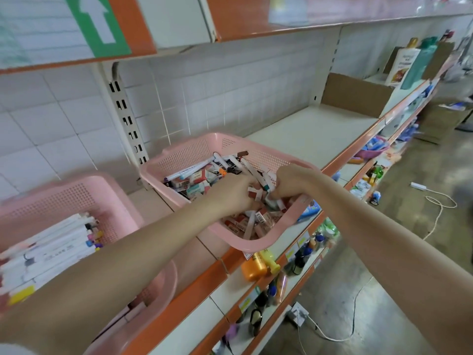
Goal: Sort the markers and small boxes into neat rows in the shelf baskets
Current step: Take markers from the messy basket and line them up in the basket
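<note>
A pink perforated basket (pixel 194 149) sits on the shelf, holding a jumble of white markers (pixel 189 171) and small red-and-white boxes (pixel 197 179). Both my hands are down inside it. My left hand (pixel 230 193) has its fingers curled into the pile near the middle. Beside it, my right hand (pixel 291 181) curls over markers and boxes too; what either hand grips is hidden by the fingers. A second pink basket (pixel 76 190) at the left holds white markers (pixel 53 244) laid side by side in a row.
The white shelf board (pixel 314 131) stretches bare to the right, up to a cardboard box (pixel 355 94) and bottles (pixel 404 65). Lower shelves carry bottles (pixel 258 267) and packets. A white cable (pixel 440 203) trails across the floor.
</note>
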A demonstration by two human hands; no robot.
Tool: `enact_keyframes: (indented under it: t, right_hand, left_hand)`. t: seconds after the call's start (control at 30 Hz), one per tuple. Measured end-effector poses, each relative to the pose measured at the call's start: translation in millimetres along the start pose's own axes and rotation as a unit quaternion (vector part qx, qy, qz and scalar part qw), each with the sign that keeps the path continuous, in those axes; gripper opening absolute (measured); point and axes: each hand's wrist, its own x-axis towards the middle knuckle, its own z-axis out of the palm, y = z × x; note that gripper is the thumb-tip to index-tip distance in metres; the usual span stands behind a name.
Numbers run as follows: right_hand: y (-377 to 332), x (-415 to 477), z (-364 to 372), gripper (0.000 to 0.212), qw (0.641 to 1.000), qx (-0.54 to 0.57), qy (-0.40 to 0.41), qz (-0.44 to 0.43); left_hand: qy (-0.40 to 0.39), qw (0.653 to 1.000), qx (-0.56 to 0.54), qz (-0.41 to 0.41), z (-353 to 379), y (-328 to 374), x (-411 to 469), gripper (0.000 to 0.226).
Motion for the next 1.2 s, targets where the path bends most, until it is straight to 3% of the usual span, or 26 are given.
enact_keyframes:
  t: [0.23,0.37,0.47,0.6,0.9,1.2]
  right_hand:
    - [5,-5,-1,0.036,0.991,0.079,0.102,0.019]
    - [11,-10,-6,0.037,0.979,0.133,0.156,0.009]
    - [14,-15,-12,0.029,0.967,0.153,0.202,-0.003]
    - [3,-16,-23,0.03,0.949,0.212,0.231,-0.036]
    - [-94,-1,-41,0.028,0.921,0.273,0.182,-0.211]
    - [-220,6,-29,0.018,0.88,0.253,0.102,-0.388]
  left_hand:
    - [-0.011,0.997,-0.064,-0.03,-4,-4,4,0.038]
    - [0.008,0.979,-0.19,-0.076,-18,-6,5,0.031]
    - [0.07,0.963,-0.242,-0.094,-31,-7,3,0.019]
    - [0.184,0.944,-0.252,-0.111,-57,-11,-11,0.024]
    - [0.353,0.851,-0.331,-0.202,-121,-66,-101,0.013]
    - [0.447,0.781,-0.277,-0.335,-122,-119,-229,0.013]
